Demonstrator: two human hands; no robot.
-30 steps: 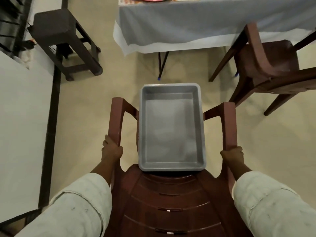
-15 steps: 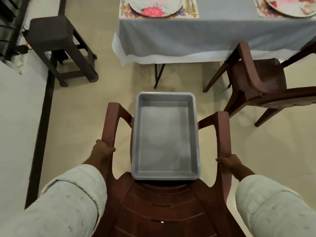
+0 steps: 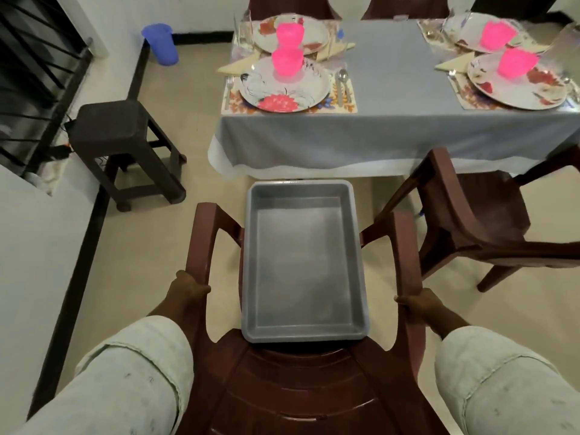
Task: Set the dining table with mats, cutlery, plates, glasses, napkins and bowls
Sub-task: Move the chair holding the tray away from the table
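Note:
I stand behind a brown plastic armchair [image 3: 301, 381]. My left hand [image 3: 185, 288] grips its left armrest and my right hand [image 3: 417, 304] grips its right armrest. An empty grey tray [image 3: 303, 262] lies on the chair's seat. Ahead stands the dining table [image 3: 392, 133] under a grey cloth. On it are floral mats [image 3: 345, 105], floral plates [image 3: 284, 87], upturned pink bowls [image 3: 287, 62], folded yellow napkins [image 3: 233, 64], spoons [image 3: 342, 81], a fork [image 3: 228, 89] and clear glasses [image 3: 243, 31].
A second brown chair [image 3: 480, 215] stands at the right, close to the table's near edge. A dark stool [image 3: 116, 136] stands on the floor at the left, with a white wall beside it. A blue jug [image 3: 160, 43] sits on the floor further back. Chair backs show beyond the table.
The view has tilted up and the table's settings have come into sight. The chair with the tray has moved closer to the table. Both hands have kept their grip on the armrests.

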